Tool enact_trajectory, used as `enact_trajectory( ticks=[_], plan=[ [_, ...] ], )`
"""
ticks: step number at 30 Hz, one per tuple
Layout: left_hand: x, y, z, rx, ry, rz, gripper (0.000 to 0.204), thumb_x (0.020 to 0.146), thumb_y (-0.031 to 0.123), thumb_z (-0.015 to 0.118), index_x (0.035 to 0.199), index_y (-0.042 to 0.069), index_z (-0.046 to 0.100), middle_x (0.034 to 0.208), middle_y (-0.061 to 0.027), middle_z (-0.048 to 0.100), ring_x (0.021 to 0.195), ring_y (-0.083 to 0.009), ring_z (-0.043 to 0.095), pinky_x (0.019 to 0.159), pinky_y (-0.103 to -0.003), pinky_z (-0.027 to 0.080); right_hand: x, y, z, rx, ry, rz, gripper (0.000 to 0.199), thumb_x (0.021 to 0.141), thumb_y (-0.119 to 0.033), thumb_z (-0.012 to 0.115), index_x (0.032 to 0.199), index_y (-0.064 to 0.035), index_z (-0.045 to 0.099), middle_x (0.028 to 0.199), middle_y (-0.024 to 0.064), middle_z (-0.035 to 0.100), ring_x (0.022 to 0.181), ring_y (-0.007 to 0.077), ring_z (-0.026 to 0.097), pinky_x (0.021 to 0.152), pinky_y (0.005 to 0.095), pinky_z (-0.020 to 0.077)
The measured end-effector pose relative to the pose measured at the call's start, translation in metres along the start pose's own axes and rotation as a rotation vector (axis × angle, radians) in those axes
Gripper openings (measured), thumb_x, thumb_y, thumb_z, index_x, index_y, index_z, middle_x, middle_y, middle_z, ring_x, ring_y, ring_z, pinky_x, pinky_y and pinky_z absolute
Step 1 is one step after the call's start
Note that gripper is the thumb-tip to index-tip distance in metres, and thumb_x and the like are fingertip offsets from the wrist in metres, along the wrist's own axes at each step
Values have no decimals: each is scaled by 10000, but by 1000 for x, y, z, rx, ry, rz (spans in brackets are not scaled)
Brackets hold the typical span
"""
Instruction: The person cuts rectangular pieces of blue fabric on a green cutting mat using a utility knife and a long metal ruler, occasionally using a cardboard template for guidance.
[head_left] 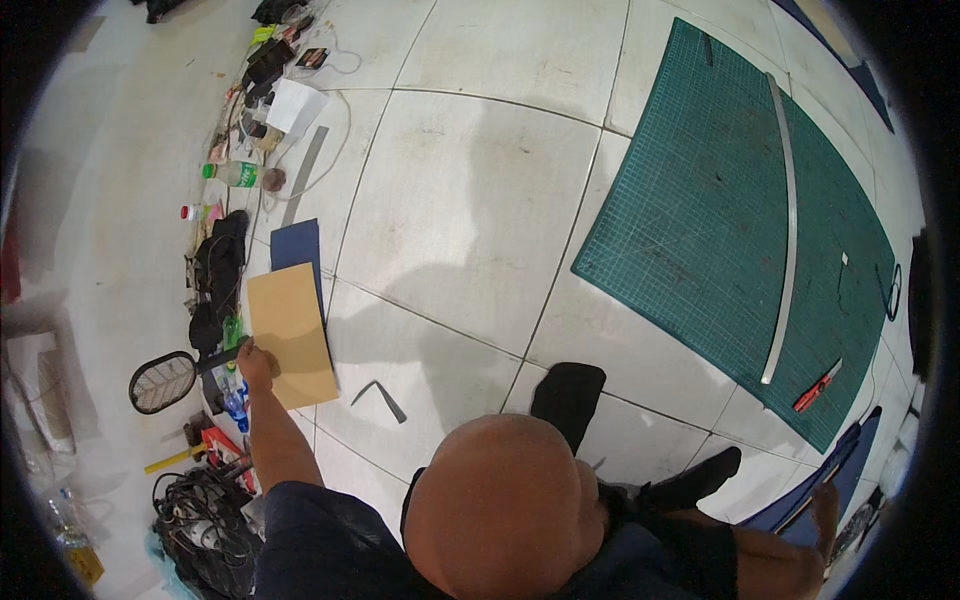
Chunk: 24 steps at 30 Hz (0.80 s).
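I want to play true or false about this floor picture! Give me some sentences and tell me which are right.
1. The left hand touches the brown cardboard sheet. True.
2. The cutting mat is pink. False: it is green.
3. A long metal ruler lies on the mat. True.
4. The red knife lies on the cardboard. False: it lies on the mat's edge.
5. The right hand holds a bottle. False: no bottle is there.

green cutting mat (720, 200) | long metal ruler (790, 230) on mat | red utility knife (817, 386) at mat edge | green-capped bottle (235, 174)
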<state>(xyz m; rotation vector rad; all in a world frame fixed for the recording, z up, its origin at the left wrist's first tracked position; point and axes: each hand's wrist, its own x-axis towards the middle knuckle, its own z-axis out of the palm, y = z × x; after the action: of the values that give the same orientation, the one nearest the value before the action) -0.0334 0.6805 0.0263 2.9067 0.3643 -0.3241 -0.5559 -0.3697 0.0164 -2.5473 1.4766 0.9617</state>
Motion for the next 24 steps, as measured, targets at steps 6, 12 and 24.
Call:
enact_trajectory(
  ticks=[6, 12, 24],
  plan=[
    [12, -87, 100, 216, -24, -105, 590, 899, 566, 629, 1340, 173, 630, 1361, -206, 612, 1273, -274, 583, 1113, -424, 429, 4, 69, -4, -96, 43, -46, 487, 978, -393, 623, 1239, 18, 609, 1154, 250, 676, 1019, 393, 676, 896, 476, 528],
    [25, -67, 125, 108, -79, 142, 598, 867, 606, 657, 1278, 171, 679, 1318, -206, 644, 1248, -296, 598, 1134, -441, 414, 38, -23, 13, 299, 110, -171, 401, 959, -298, 669, 1242, -14, 665, 1084, 166, 733, 970, 272, 705, 872, 403, 549],
    [143, 511, 107, 28, -204, 1085, 375, 993, 115, 620, 1335, -27, 560, 1264, -178, 620, 1079, -274, 609, 872, -381, 509, -101, 44, 191, 488, 119, 330, 407, 902, -403, 681, 1181, -107, 677, 1177, 158, 707, 1099, 370, 668, 924, 489, 528]
  ],
)
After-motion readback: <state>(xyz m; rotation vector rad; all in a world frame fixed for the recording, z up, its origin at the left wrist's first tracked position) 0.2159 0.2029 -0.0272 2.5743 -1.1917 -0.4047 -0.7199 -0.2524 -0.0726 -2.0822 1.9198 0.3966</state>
